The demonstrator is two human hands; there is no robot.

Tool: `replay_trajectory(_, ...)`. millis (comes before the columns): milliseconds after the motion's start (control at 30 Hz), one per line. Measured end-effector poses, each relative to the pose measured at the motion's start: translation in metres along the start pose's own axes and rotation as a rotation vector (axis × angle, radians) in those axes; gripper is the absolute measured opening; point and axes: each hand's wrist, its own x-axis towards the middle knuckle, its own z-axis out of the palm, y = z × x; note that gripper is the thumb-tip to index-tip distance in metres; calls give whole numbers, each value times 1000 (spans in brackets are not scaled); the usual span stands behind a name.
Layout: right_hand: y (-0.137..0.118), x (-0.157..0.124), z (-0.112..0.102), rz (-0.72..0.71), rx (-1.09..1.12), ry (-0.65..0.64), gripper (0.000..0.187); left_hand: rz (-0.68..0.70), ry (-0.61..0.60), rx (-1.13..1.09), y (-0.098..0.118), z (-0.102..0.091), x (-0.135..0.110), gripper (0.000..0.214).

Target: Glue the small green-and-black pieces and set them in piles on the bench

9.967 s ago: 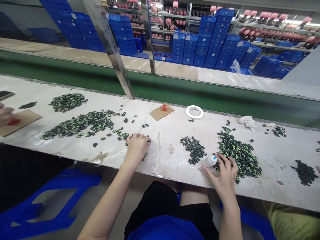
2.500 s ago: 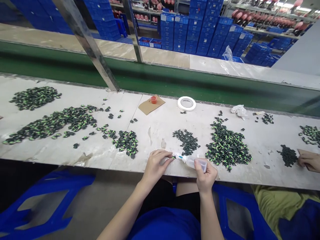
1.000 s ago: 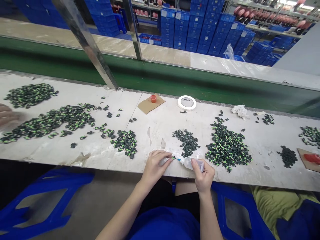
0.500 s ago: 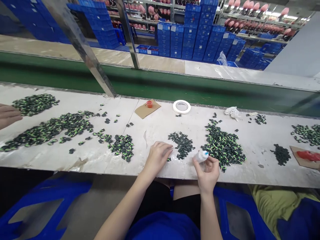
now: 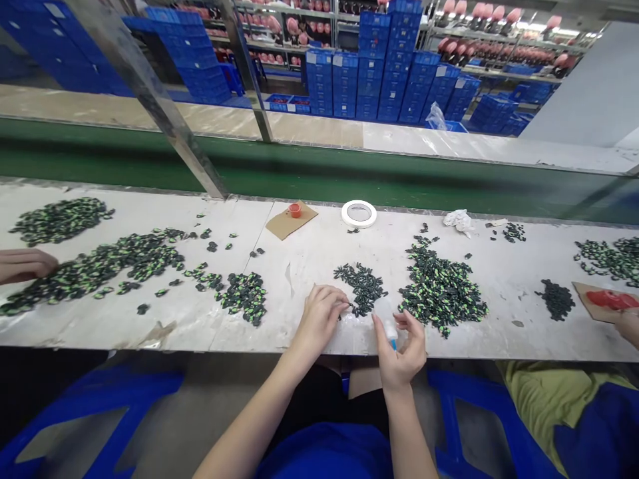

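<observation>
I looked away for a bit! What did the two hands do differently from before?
The right hand turned the small clear squeeze bottle from lying nozzle-left to nozzle-down. The left hand moved from the table edge up to the small dark pile of pieces. The piles and white tape ring stayed put.

Bright, even overhead light floods the table [image 5: 499, 306], shadows soft and short. Wide-lens bending curves the far edges; glare on the shelves [image 5: 499, 50], slight softness throughout.

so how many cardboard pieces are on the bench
2: one cardboard piece by the tape roll, another cardboard piece at the right edge. More may lie out of frame.
</observation>
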Motion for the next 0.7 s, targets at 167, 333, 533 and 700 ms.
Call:
replay_trajectory(167,-1,11,9,183,139,-47,60,-63,78,-66,2,-13,-14,11)
replay_trajectory(333,-8,32,15,290,233,-149,77,-82,122,-125,1,-21,-18,11)
replay_trajectory(533,-7,38,30,387,294,-254,88,-102,126,-179,2,-23,-19,13)
replay_trajectory(700,-9,39,33,435,240,-403,75,-127,112,-203,4,-27,-20,13)
